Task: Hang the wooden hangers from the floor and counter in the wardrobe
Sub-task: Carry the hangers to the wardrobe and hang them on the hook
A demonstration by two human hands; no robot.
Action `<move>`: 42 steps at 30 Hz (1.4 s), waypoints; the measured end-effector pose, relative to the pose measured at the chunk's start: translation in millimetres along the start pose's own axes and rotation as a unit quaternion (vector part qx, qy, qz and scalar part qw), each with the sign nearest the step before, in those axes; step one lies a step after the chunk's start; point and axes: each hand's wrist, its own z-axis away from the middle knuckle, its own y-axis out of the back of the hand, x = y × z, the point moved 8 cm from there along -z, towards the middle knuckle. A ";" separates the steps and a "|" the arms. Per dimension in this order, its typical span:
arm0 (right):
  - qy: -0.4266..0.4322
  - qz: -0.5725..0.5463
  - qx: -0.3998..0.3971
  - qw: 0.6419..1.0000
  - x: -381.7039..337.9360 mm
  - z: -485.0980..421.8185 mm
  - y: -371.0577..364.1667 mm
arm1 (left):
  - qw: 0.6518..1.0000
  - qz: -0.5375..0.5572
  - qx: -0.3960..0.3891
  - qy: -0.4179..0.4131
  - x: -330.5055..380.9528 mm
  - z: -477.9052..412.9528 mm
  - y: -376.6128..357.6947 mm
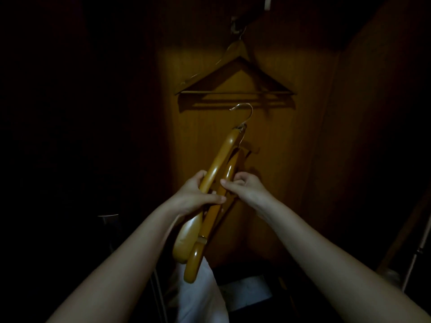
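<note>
I hold a bunch of light wooden hangers in front of the open wardrobe, their metal hook pointing up. My left hand grips the front hanger's arm, fingers wrapped round it. My right hand pinches the hanger behind it, thumb on its wooden arm. Above them a darker wooden hanger hangs from the wardrobe rail near the top.
The wardrobe's wooden back panel is lit in the middle; its sides are dark. White cloth and a pale flat thing lie at the bottom. A metal pole leans at the lower right.
</note>
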 end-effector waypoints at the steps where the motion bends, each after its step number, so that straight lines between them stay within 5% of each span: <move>1: 0.018 0.022 -0.012 1.000 -6.8 -3.2 1.7 | 1.000 0.001 0.004 -0.005 5.6 -2.1 3.3; 3: 0.052 0.058 -0.019 0.997 -16.8 -9.1 7.3 | 1.000 0.008 0.006 -0.010 14.0 -4.1 8.6; 8: 0.113 0.232 0.126 0.958 -34.4 -30.5 55.1 | 1.000 0.014 -0.009 -0.019 30.4 -5.5 14.9; 18: 0.268 0.217 0.039 0.938 -67.0 -56.9 52.1 | 0.997 0.072 -0.024 0.003 42.7 -2.4 9.0; 23: 0.287 0.311 0.052 0.905 -69.2 -61.0 70.4 | 0.997 0.020 0.063 -0.026 55.9 -10.3 13.5; 32: 0.294 0.367 0.068 0.880 -67.2 -78.1 150.0 | 0.974 0.083 0.204 -0.058 77.3 -41.3 -2.6; 42: 0.315 0.339 0.034 0.886 -72.5 -115.2 240.9 | 0.901 0.034 0.422 -0.093 86.9 -49.9 -31.8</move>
